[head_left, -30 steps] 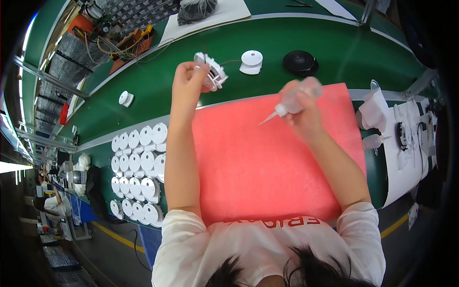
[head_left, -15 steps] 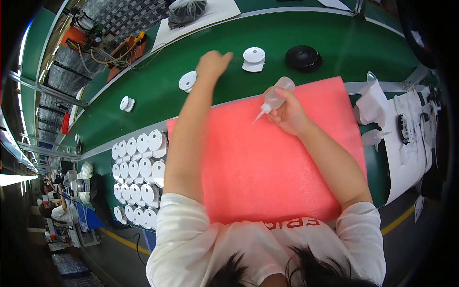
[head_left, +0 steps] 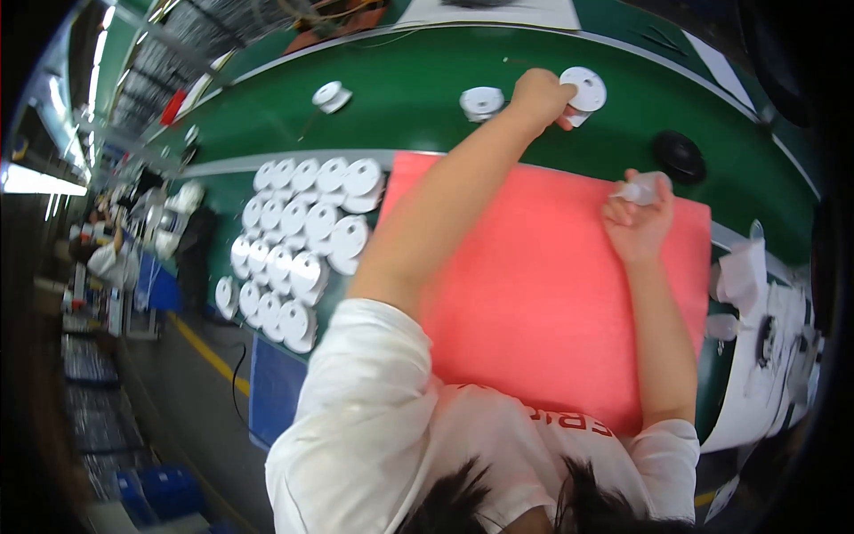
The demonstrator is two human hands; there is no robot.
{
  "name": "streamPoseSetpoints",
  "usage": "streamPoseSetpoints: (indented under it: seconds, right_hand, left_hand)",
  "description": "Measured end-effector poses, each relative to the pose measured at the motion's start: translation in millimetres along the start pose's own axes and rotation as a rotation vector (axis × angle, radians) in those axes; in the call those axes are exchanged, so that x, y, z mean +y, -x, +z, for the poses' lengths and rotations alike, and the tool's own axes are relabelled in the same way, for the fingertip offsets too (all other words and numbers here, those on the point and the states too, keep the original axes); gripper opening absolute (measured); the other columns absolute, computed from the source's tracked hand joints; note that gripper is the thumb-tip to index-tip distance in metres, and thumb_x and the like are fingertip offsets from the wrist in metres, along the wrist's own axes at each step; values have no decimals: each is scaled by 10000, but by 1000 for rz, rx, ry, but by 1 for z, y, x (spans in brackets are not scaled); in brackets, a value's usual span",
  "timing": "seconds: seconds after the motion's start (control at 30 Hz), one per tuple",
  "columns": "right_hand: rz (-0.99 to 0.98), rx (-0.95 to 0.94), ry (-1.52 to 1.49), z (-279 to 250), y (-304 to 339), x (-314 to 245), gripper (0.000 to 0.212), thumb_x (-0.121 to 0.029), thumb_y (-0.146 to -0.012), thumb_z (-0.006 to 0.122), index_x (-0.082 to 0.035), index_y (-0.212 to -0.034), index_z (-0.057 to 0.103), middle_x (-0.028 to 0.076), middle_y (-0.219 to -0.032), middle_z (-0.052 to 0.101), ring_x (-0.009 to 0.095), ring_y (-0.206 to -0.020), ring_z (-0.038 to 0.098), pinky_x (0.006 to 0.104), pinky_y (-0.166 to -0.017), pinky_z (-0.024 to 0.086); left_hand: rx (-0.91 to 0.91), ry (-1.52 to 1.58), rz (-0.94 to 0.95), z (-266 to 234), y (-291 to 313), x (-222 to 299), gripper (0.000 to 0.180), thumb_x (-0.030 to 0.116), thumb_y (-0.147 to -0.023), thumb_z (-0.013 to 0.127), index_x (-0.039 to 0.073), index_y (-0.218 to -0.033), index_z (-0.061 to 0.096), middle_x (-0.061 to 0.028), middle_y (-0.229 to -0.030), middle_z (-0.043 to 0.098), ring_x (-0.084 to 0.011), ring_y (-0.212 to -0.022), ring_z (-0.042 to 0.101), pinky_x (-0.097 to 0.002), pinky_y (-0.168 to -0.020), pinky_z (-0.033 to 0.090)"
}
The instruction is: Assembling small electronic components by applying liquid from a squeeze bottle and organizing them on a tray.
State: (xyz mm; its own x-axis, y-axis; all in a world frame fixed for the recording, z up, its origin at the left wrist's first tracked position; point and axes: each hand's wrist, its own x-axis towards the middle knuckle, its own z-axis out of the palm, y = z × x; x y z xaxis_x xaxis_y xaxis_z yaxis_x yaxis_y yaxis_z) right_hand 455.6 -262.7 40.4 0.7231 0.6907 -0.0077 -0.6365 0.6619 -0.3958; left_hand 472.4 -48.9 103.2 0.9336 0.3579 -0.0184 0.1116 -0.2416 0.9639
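Observation:
Over the far side of the pink mat, my left hand [head_left: 539, 100] reaches out and grips a white round plastic part [head_left: 586, 88] by its left edge. This part has a disc-shaped face with small holes. My right hand [head_left: 639, 224] is closed around a translucent squeeze bottle [head_left: 654, 188] above the mat's far right corner; its nozzle points left. To the left of my left hand, another white round part [head_left: 482, 102] sits on the green belt. A black round part [head_left: 679, 157] lies beyond my right hand.
The pink mat [head_left: 534, 294] covers the bench before me. Several rows of white round parts [head_left: 302, 218] stand at its left. One more white part [head_left: 331, 96] is farther left on the green belt [head_left: 400, 98]. A second bottle [head_left: 721, 327] and white cloth [head_left: 740, 276] lie at right.
My left hand has come to the white round part on the belt and taken hold of it. The bottle in my right hand has turned, and the whole view has swung.

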Motion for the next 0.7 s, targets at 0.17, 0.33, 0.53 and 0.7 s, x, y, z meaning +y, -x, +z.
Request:
streamPoseSetpoints:
  seconds: [0.17,0.33,0.53,0.7]
  right_hand:
    - [29,-25,6,3,-3,0,379,-381,-821,494,-19,-921,546,37,-582,400,116,-464,317,237,-481,257]
    - [-2,-18,39,7,-4,3,363,-333,-838,492,7,-961,518,34,-594,364,115,-489,295,236,-496,252]
    - [-7,-35,53,6,-8,7,351,-323,-842,485,11,-948,505,36,-600,361,114,-483,290,248,-494,237]
    - [-42,10,76,13,-3,8,346,-319,-844,479,12,-940,505,42,-596,361,120,-467,280,246,-492,240]
  left_hand:
    - [126,-23,163,-122,161,65,232,216,-786,590,-5,-854,569,-81,-720,631,-105,-514,552,-216,-454,371]
    - [633,-177,136,-207,297,50,217,180,-802,567,-30,-857,577,-57,-692,616,-59,-540,511,-184,-456,322]
    - [682,167,-315,-186,388,-35,197,241,-811,591,55,-762,549,-28,-609,572,-72,-448,505,-189,-379,283]
    - [583,54,-553,-163,395,-58,166,197,-815,596,39,-783,557,-23,-599,575,-77,-441,517,-177,-383,307]
